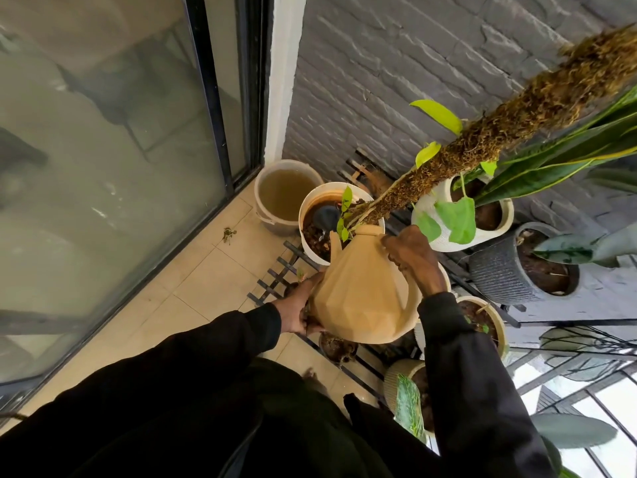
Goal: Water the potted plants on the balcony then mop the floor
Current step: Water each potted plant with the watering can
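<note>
The tan faceted plastic watering can [362, 298] tilts beside the round white pot [344, 185], spout over its soil. The right hand [413, 260] grips the handle, nearer the pot; the left hand [300, 305] holds the base farther back.

Bucket [262, 177] is sitting in the corner between glass door [103, 167] and wall [379, 63]. Pot [303, 208] is standing just right of it, pole [499, 132] rising from its soil. Watering can [362, 294] is hanging before the pot with its spout over the soil, left hand [298, 307] holding under it, right hand [412, 257] gripping its handle.
</note>
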Action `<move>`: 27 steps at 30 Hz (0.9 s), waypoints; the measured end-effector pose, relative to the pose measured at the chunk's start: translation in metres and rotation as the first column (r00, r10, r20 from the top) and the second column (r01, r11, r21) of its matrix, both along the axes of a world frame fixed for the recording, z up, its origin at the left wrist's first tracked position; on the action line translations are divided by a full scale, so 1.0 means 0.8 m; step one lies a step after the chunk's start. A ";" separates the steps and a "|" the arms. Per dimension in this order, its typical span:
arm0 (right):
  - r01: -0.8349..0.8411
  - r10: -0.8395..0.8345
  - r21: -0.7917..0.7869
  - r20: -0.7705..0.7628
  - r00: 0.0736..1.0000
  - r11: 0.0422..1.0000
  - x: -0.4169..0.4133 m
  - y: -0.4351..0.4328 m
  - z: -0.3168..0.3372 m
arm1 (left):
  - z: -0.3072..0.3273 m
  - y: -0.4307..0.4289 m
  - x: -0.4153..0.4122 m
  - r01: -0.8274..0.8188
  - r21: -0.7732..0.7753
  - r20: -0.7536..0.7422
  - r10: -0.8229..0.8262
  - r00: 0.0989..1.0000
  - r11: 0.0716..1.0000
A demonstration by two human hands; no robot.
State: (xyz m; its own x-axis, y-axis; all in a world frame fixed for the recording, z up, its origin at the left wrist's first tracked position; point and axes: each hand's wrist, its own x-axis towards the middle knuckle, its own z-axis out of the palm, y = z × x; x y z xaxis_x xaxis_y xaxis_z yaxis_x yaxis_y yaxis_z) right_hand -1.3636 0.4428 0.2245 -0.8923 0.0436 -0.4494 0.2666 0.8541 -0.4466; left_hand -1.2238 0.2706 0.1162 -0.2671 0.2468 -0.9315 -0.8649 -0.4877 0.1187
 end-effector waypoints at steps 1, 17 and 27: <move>0.009 -0.009 0.001 0.009 1.000 1.000 -0.001 -0.002 -0.002 | 0.002 -0.003 0.000 0.003 0.002 0.006 -0.003 1.000 1.000; 0.059 -0.060 -0.063 -0.023 0.998 0.996 0.027 0.000 -0.002 | -0.002 -0.016 0.005 0.055 -0.011 -0.036 -0.055 0.998 0.998; 0.109 -0.129 -0.151 -0.129 0.983 0.982 0.071 0.034 -0.020 | -0.018 -0.008 0.011 0.062 -0.039 -0.058 -0.064 0.996 0.997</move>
State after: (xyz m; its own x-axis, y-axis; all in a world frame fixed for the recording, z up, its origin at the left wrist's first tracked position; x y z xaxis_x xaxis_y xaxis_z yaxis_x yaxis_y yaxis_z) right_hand -1.3065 0.4701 0.2082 -0.9383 0.0977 -0.3317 0.2900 0.7446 -0.6012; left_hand -1.2146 0.2642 0.1015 -0.3066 0.2309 -0.9234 -0.8848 -0.4268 0.1870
